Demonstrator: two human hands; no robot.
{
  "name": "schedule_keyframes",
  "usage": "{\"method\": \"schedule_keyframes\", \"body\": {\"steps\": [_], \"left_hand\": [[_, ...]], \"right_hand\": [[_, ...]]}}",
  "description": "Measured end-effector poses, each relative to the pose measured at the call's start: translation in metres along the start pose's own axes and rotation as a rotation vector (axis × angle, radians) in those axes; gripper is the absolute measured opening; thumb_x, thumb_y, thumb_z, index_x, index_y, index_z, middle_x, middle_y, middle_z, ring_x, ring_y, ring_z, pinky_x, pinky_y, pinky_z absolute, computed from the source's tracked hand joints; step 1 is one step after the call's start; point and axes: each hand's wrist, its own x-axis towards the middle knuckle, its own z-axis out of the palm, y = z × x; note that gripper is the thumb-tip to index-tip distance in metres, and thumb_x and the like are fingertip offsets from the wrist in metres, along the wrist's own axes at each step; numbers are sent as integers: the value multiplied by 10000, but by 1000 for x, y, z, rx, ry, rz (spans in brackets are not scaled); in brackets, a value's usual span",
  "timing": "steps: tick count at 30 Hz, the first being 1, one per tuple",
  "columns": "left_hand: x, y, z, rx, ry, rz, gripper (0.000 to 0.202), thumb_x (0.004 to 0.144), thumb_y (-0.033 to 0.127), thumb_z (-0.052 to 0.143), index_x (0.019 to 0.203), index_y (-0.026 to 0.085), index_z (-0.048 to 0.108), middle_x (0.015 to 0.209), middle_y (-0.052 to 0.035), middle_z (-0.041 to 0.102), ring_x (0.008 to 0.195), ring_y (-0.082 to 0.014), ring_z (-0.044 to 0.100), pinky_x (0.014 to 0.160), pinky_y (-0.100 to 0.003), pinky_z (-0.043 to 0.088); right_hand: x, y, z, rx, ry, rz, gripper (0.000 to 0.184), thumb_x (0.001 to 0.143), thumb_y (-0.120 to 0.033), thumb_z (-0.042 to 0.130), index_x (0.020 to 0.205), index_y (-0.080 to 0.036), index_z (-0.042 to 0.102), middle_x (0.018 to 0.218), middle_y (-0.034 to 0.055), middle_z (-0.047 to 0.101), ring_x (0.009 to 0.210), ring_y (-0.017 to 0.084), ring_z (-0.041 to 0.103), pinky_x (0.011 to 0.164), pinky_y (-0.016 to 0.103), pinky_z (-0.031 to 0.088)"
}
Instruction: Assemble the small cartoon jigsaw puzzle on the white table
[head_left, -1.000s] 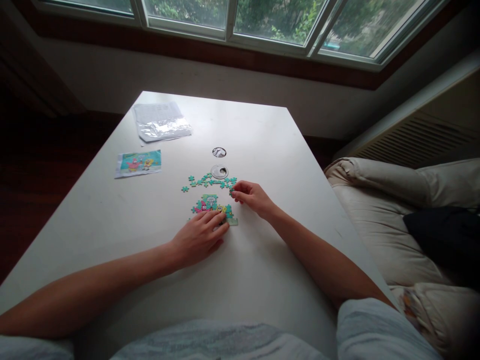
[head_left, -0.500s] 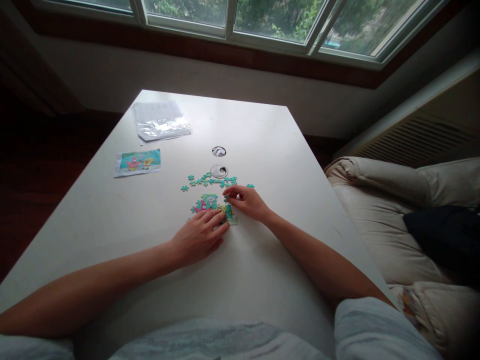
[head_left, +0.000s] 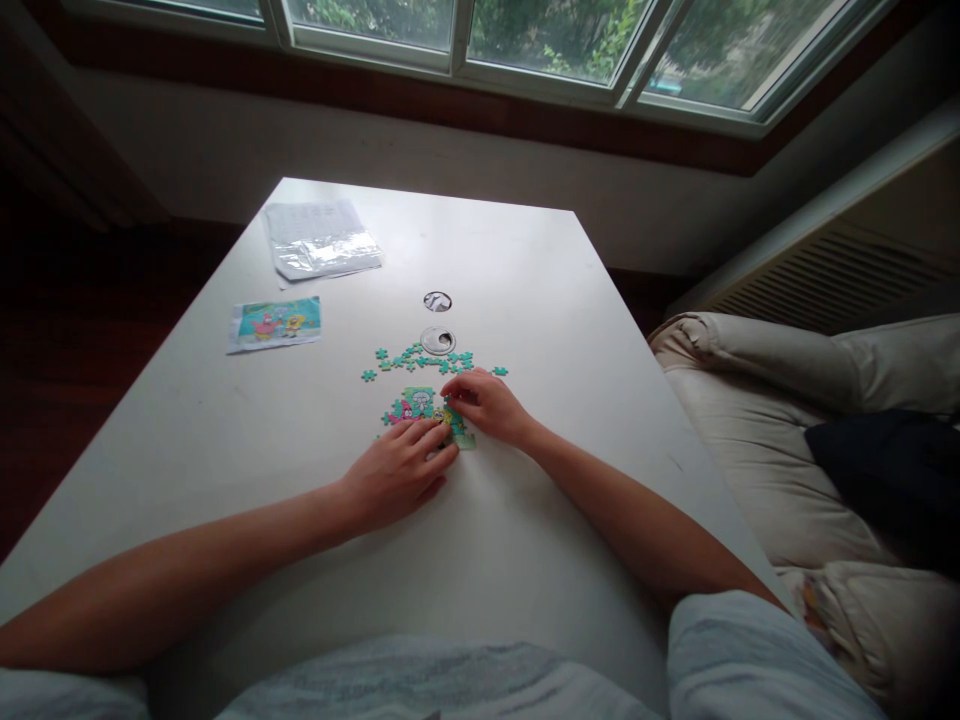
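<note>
A partly assembled jigsaw puzzle [head_left: 420, 399] lies on the white table, showing cartoon characters on a green ground. My left hand [head_left: 401, 462] rests over its lower edge, palm down with fingers stretched out, covering part of the picture. At the upper right of the assembled part, my right hand [head_left: 486, 402] pinches a small green puzzle piece; the fingers hide most of it. Just beyond both hands, several loose green puzzle pieces [head_left: 409, 361] are scattered in a band.
A printed picture sheet [head_left: 275, 324] with the same characters lies to the left. Behind it is a clear plastic bag with papers [head_left: 322, 240]. Two round table fittings [head_left: 437, 341] line up beyond the pieces. A beige sofa [head_left: 757, 450] stands right of the table [head_left: 525, 270].
My right hand has shifted slightly left with the puzzle piece, closer to the assembled part. The left hand stays in place.
</note>
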Motion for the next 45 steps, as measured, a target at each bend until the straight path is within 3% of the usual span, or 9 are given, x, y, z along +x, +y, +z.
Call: {"method": "schedule_keyframes", "body": {"steps": [9,26,30,34,37,39,42,45], "left_hand": [[1,0,-1,-4,-8,0,341,984,261,525,1313,171,540,1401,-150,547,1329,-307,485,1075,-459,425],[1,5,-6,7,-42,-5,254,997,268,517,1233,192,571,1284,-120,610,1189,-284,551,962,-432,454],[1,5,-8,13,-52,-8,262,992,270,524,1238,193,568,1290,-119,606,1187,-287,546,959,-438,459],[0,4,-10,22,-61,-62,267,989,267,527,1243,199,572,1279,-113,611,1182,-286,549,959,-433,464],[0,3,-10,27,-55,-107,283,984,259,531,1259,204,568,1286,-113,606,1196,-289,544,969,-442,464],[0,3,-10,33,-52,-130,281,980,255,532,1253,200,572,1288,-115,604,1204,-294,539,978,-452,462],[0,2,-10,48,-47,-165,264,980,250,521,1230,191,584,1287,-118,604,1207,-298,540,996,-463,454],[0,1,-9,59,-34,-193,264,975,241,523,1224,184,587,1300,-126,601,1223,-300,538,1014,-467,447]], "right_hand": [[0,3,4,-163,20,-37,98,896,-203,682,980,-237,721,897,38,590,916,204,511,884,338,411],[0,-1,3,-121,-37,-118,47,883,-210,692,928,-221,690,835,15,622,868,191,539,856,326,404],[2,11,-10,-125,88,-54,80,925,-179,617,939,-219,684,856,18,666,854,186,567,853,326,418],[4,35,-39,-324,198,86,107,929,-192,598,931,-212,703,910,53,676,910,218,569,868,347,428],[3,49,-59,-453,170,195,121,919,-208,605,962,-216,718,950,70,676,954,236,572,866,353,433],[1,52,-67,-465,84,233,119,913,-220,611,945,-225,726,943,60,666,913,217,581,815,326,436],[0,49,-69,-465,-6,228,114,895,-225,630,953,-232,728,949,48,652,884,193,585,775,295,426],[0,45,-67,-493,-14,208,115,891,-215,628,968,-224,712,977,53,648,924,197,580,785,290,419]]}}
